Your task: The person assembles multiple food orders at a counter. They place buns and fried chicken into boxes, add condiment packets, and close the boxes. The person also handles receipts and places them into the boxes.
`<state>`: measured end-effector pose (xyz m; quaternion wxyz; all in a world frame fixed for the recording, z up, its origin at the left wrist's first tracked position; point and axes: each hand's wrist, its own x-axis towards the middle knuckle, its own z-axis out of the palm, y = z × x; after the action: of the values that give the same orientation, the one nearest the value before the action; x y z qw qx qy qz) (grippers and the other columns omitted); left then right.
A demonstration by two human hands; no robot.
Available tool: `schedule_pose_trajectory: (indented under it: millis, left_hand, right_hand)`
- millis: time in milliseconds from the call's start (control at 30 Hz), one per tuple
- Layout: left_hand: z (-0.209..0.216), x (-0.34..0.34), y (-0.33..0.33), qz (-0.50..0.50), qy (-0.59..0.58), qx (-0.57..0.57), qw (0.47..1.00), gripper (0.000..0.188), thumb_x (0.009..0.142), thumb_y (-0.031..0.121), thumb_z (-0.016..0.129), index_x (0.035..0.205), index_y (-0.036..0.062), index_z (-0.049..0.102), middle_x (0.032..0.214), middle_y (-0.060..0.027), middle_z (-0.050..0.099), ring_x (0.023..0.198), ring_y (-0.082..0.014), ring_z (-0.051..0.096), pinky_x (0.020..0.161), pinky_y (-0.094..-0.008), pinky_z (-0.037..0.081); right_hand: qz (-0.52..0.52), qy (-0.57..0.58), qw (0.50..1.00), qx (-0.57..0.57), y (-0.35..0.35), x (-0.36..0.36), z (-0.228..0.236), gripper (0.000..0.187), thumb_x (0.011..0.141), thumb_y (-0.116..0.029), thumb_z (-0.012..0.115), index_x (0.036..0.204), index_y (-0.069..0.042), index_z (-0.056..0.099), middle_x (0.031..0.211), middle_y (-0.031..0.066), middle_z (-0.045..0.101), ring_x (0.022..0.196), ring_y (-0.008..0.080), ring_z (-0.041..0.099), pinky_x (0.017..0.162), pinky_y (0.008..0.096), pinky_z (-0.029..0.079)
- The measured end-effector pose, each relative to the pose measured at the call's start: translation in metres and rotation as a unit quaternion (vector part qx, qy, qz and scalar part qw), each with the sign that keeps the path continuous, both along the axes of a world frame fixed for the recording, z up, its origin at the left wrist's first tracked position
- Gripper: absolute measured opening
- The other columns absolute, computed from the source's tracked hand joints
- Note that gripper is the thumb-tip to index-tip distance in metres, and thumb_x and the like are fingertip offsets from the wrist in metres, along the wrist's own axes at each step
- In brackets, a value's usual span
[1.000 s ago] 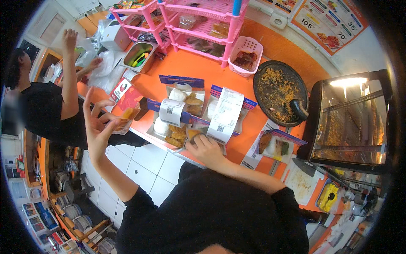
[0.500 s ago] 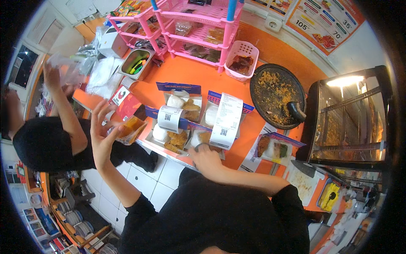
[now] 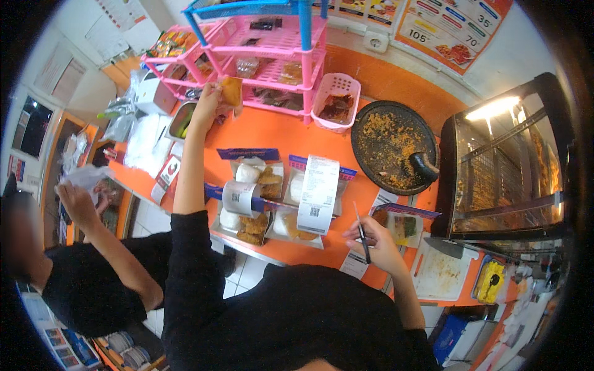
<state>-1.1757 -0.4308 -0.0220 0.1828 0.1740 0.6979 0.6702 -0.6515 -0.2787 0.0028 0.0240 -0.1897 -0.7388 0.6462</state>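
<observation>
My left hand (image 3: 206, 110) reaches far over the counter, its fingers closed on a small clear packet of orange-brown sauce (image 3: 232, 93) in front of the pink rack. A slim black tool (image 3: 364, 244) with a thin pale tip sits in my right hand (image 3: 382, 247), beside the nearer boxes; its exact kind is unclear. Several open food boxes (image 3: 252, 242) hold white rice mounds (image 3: 249, 172) and fried pieces (image 3: 270, 183). One long printed receipt (image 3: 318, 196) and a shorter curled slip (image 3: 238, 196) hang on their blue lids. Another box (image 3: 405, 226) lies right of my right hand.
Tiered pink rack (image 3: 272, 46) and pink basket (image 3: 337, 102) stand at the back. A stone mortar (image 3: 374, 170) with its pestle (image 3: 424, 167) sits before a lit display cabinet (image 3: 495, 167). A white cutting board (image 3: 436, 277) lies lower right. Another person (image 3: 105, 272) handles a plastic bag at left.
My left hand has carried the sauce packet away from the boxes' left side, up toward the rack. My right hand has moved right, off the near boxes, with the black tool now visible.
</observation>
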Motion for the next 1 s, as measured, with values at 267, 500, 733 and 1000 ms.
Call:
schedule_pose_trajectory:
  millis: [267, 500, 733, 1000]
  left_hand:
    - [-0.077, -0.026, 0.116, 0.033, -0.193, 0.275, 0.941, 0.047, 0.099, 0.010, 0.049, 0.144, 0.0065, 0.036, 0.142, -0.0109, 0.048, 0.132, -0.0252, 0.047, 0.105, -0.0398, 0.042]
    - [-0.014, 0.072, 0.133, -0.217, 0.337, -0.335, 0.853, 0.026, 0.089, 0.023, 0.061, 0.098, -0.0015, 0.067, 0.082, -0.0177, 0.069, 0.078, -0.0309, 0.069, 0.071, -0.0393, 0.053]
    - [-0.055, 0.125, 0.267, -0.342, 0.549, -0.303, 0.700, 0.022, 0.092, 0.018, 0.052, 0.092, 0.0042, 0.069, 0.092, -0.0198, 0.071, 0.077, -0.0336, 0.070, 0.071, -0.0477, 0.055]
    - [-0.168, 0.090, 0.346, -0.222, 0.661, -0.433, 0.571, 0.022, 0.085, 0.015, 0.057, 0.097, 0.0086, 0.074, 0.115, -0.0067, 0.063, 0.109, -0.0273, 0.060, 0.080, -0.0392, 0.056]
  right_hand:
    - [-0.098, -0.012, 0.989, -0.106, 0.020, 0.030, -0.022, 0.030, 0.087, -0.014, 0.075, 0.106, -0.004, 0.053, 0.101, 0.0062, 0.066, 0.095, 0.0143, 0.065, 0.083, 0.0292, 0.052]
    - [-0.151, -0.039, 0.976, -0.152, 0.023, 0.046, -0.021, 0.033, 0.087, -0.015, 0.074, 0.110, -0.003, 0.052, 0.100, 0.0071, 0.065, 0.097, 0.0142, 0.064, 0.084, 0.0291, 0.052]
    - [-0.229, -0.031, 0.953, -0.197, 0.013, 0.044, -0.019, 0.029, 0.089, -0.013, 0.071, 0.109, -0.004, 0.052, 0.101, 0.0077, 0.065, 0.098, 0.0143, 0.063, 0.086, 0.0288, 0.051]
    - [-0.292, -0.063, 0.930, -0.215, 0.005, 0.069, -0.016, 0.029, 0.088, -0.009, 0.070, 0.108, -0.005, 0.050, 0.102, 0.0101, 0.067, 0.097, 0.0170, 0.063, 0.086, 0.0313, 0.050]
